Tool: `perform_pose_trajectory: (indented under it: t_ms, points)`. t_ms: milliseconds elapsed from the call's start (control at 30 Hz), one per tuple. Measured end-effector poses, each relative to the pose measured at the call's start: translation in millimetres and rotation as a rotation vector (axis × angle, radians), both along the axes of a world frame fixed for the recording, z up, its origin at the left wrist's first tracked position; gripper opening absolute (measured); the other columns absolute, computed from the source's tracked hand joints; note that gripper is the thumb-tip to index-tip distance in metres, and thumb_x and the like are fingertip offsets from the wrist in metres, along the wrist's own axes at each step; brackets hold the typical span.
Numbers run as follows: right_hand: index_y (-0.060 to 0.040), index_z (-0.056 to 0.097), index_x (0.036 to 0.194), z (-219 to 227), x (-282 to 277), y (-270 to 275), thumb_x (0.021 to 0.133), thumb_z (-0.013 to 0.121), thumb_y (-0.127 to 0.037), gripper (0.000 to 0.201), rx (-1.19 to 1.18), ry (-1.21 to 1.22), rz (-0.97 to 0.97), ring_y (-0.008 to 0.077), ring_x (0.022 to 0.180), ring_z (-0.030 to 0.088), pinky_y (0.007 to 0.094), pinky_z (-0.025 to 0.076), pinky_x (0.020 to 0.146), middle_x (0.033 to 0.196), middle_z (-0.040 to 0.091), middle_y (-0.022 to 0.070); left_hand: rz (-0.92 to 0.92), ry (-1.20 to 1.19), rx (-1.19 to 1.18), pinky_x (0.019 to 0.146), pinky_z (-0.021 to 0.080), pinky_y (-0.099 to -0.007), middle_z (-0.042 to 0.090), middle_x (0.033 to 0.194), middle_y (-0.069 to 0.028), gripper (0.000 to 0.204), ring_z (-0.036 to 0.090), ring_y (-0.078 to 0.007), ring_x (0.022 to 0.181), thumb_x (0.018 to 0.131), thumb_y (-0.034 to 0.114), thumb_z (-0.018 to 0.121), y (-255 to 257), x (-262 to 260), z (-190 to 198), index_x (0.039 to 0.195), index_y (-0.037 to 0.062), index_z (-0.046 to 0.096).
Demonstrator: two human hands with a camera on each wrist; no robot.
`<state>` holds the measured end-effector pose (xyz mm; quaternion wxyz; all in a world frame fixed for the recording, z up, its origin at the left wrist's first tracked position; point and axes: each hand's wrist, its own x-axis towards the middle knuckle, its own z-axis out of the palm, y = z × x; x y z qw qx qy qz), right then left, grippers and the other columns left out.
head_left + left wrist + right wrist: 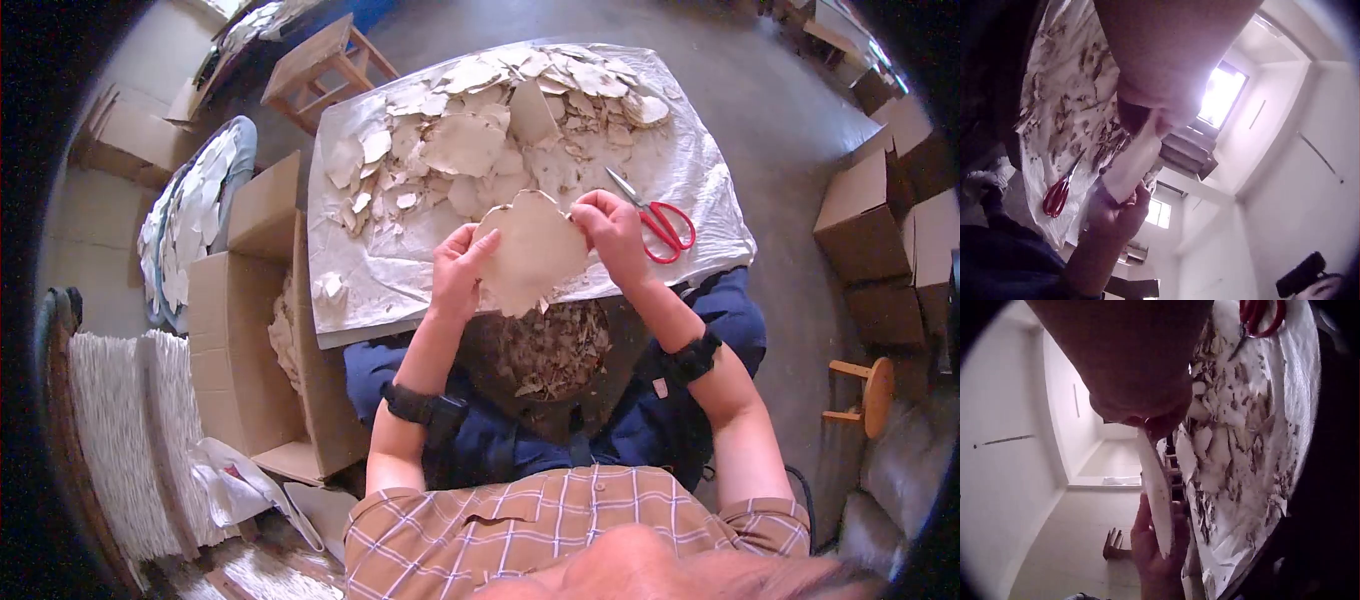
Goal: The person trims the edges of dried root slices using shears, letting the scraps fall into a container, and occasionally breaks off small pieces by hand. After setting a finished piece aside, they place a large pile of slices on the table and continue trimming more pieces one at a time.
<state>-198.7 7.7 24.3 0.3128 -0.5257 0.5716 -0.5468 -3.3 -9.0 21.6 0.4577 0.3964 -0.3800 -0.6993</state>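
Note:
A pale, flat, thin sheet (535, 245) with a ragged edge is held up over the near edge of the covered table. My left hand (460, 268) grips its left side, the thumb lying on the upper face. At the upper right edge my right hand (612, 238) pinches the rim between thumb and fingertips. Seen almost edge-on in the right wrist view, the sheet (1159, 494) spans both hands. Red-handled scissors (665, 232) lie on the cloth just right of my right hand.
More pale sheets and broken pieces (465, 142) cover the far part of the white table cloth (700, 190). Below the near edge, a dark container holds scraps (552, 350). An open cardboard box (240, 345) stands left of the table, and stools (877, 398) and boxes stand around.

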Motion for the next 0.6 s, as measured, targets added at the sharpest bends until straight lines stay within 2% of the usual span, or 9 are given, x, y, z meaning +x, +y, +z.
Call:
perform_pose_trajectory:
  t_ms: [67,133,200,233,367,467,567,600]
  points:
    - [-0.0037,0.057,0.069,1.8,-3.4,-0.6,0.076,0.052,-0.011,0.011,0.335,-0.606,0.085,0.0048,0.049,0.045,0.02,0.035,0.042,0.06,0.051,-0.0031,0.004,0.018,0.028,0.06,0.046,-0.0217,0.059,0.078,-0.0033,0.012,0.055,-0.0085,0.066,0.079,0.011,0.058,-0.1,-3.2,-2.5,0.085,0.0019,0.055]
    - [-0.0048,0.057,0.072,-1.1,-0.8,-1.0,0.076,0.053,-0.011,0.009,0.337,-0.649,0.096,0.0041,0.051,0.045,0.0184,0.035,0.045,0.062,0.053,-0.0019,0.009,0.035,0.066,0.06,0.046,-0.022,0.059,0.079,-0.0037,0.011,0.056,-0.009,0.067,0.079,0.011,0.059,0.6,-7.0,-7.1,0.085,0.0023,0.055]
    - [-0.0029,0.056,0.073,-4.6,7.2,-4.5,0.076,0.054,-0.013,0.011,0.179,-0.698,-0.094,0.0043,0.052,0.045,0.0181,0.036,0.048,0.062,0.052,-0.0017,0.009,0.087,0.107,0.061,0.047,-0.0224,0.059,0.08,-0.0039,0.011,0.056,-0.0094,0.068,0.079,0.01,0.058,0.6,-10.4,-11.1,0.086,0.0021,0.055]
    - [-0.0024,0.056,0.076,-7.4,5.2,-6.3,0.077,0.054,-0.013,0.011,0.152,-0.704,-0.122,0.0043,0.055,0.046,0.0178,0.037,0.051,0.065,0.053,-0.0011,0.008,0.087,0.111,0.061,0.047,-0.0224,0.059,0.08,-0.0039,0.011,0.056,-0.0094,0.068,0.079,0.01,0.058,0.5,-11.8,-11.6,0.086,0.0021,0.055]
    - [-0.002,0.055,0.077,-8.3,5.1,-7.1,0.077,0.054,-0.012,0.011,0.112,-0.728,-0.166,0.0046,0.056,0.046,0.0176,0.037,0.053,0.065,0.054,-0.0006,0.018,0.095,0.047,0.062,0.046,-0.0226,0.059,0.081,-0.0041,0.012,0.056,-0.0095,0.068,0.079,0.011,0.058,-0.9,-15.2,-10.4,0.087,0.0021,0.055]
    - [-0.0028,0.053,0.076,-9.5,0.7,-10.8,0.079,0.05,-0.012,0.011,0.112,-0.639,-0.218,0.0059,0.054,0.047,0.0187,0.038,0.049,0.064,0.053,0.0009,0.03,0.093,0.026,0.062,0.047,-0.0228,0.06,0.082,-0.0046,0.013,0.057,-0.0099,0.069,0.079,0.011,0.057,-2.3,-14.3,-12.5,0.088,0.0017,0.054]
    - [-0.0046,0.05,0.073,-6.4,-28.2,-19.1,0.082,0.044,-0.014,0.014,0.08,-0.864,-0.407,0.0091,0.043,0.046,0.0223,0.039,0.037,0.064,0.054,0.0048,0.037,0.131,0.012,0.062,0.047,-0.0233,0.06,0.082,-0.0052,0.013,0.058,-0.0105,0.069,0.079,0.01,0.057,-1.0,-4.7,-10.6,0.089,0.001,0.054]
    - [-0.0046,0.05,0.073,-2.0,-30.7,-17.5,0.082,0.044,-0.014,0.014,0.075,-0.865,-0.405,0.0091,0.043,0.046,0.0223,0.039,0.037,0.064,0.054,0.0048,0.028,0.154,0.005,0.062,0.047,-0.0236,0.06,0.083,-0.0055,0.014,0.058,-0.0108,0.069,0.079,0.01,0.056,-1.0,2.0,-6.9,0.09,0.0006,0.054]
